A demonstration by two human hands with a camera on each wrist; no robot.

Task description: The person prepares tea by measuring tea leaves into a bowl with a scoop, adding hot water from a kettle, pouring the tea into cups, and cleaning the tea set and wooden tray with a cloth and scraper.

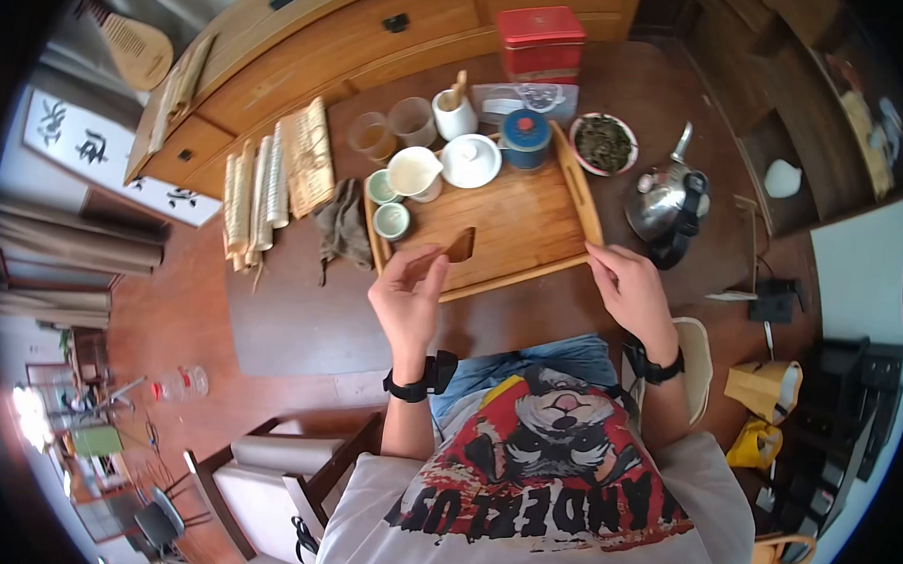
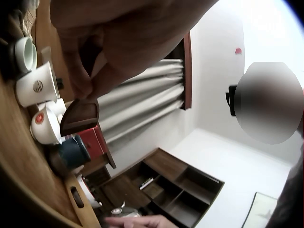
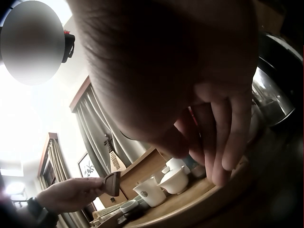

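Note:
My left hand pinches a small fan-shaped dark-brown wooden piece between thumb and fingertips, raised over the front left of a wooden tea tray. At the tray's front right corner is my right hand, its fingers relaxed and pointing down by the rim, holding nothing. Along the tray's left and back stand two pale green cups, a white pitcher, a lidded white gaiwan and a blue lidded jar.
Right of the tray are a bowl of dark tea leaves and a steel kettle. A crumpled grey cloth and bamboo rolls lie left. Behind stand two clear glasses, a white tool holder and a red tin.

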